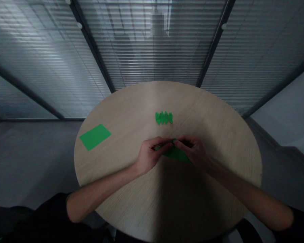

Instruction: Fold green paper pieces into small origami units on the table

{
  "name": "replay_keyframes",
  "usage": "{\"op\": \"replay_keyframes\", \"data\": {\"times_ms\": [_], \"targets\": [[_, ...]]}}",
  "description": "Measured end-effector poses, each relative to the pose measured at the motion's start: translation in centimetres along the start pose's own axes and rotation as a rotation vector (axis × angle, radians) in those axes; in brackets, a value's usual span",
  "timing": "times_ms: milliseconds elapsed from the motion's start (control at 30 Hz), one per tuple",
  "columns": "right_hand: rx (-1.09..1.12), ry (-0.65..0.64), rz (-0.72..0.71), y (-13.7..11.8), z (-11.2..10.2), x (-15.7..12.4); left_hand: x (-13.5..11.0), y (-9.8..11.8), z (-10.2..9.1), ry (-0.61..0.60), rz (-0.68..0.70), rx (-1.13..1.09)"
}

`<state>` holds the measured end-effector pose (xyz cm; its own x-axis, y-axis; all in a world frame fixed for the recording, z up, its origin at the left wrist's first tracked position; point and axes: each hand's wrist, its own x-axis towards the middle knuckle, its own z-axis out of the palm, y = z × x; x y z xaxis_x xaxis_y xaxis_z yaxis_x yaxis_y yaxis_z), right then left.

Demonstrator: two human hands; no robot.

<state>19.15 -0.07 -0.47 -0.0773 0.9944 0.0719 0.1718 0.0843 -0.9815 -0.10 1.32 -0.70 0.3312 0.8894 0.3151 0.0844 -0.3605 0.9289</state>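
Between my two hands is a green sheet of paper point(177, 154), its lower part showing below the fingers and its upper edge partly covered by them. My left hand point(152, 152) pinches the paper's top edge with thumb and fingers. From the other side my right hand point(195, 151) pinches the same edge, its fingertips almost meeting those of the left. Just beyond the hands lies a small row of several folded green paper pieces point(163, 117), side by side with pointed ends. Whether the held paper has a crease is hidden by the fingers.
A flat green paper sheet point(95, 137) rests near the left edge of the round wooden table point(131, 114). Behind the table stand glass panels with blinds point(154, 64) and dark frames. Shadow falls across the table's near part.
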Motion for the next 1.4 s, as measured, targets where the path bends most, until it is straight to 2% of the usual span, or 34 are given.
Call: {"op": "replay_keyframes", "data": {"times_ms": [467, 800, 1200, 1400], "targets": [[-0.003, -0.003, -0.023, -0.5, 0.04, 0.01, 0.03, -0.01, -0.12, -0.012, 0.052, 0.037], [-0.01, -0.005, -0.02, -0.35, -0.04, -0.04, 0.02, 0.36, -0.15, -0.024, 0.009, 0.033], [-0.007, -0.005, -0.018, -0.15, -0.09, -0.01, -0.1, 0.04, -0.19, -0.017, 0.021, 0.037], [0.023, -0.049, -0.007, -0.29, -0.16, -0.07, -0.03, 0.35, -0.18, -0.025, 0.02, 0.033]]}}
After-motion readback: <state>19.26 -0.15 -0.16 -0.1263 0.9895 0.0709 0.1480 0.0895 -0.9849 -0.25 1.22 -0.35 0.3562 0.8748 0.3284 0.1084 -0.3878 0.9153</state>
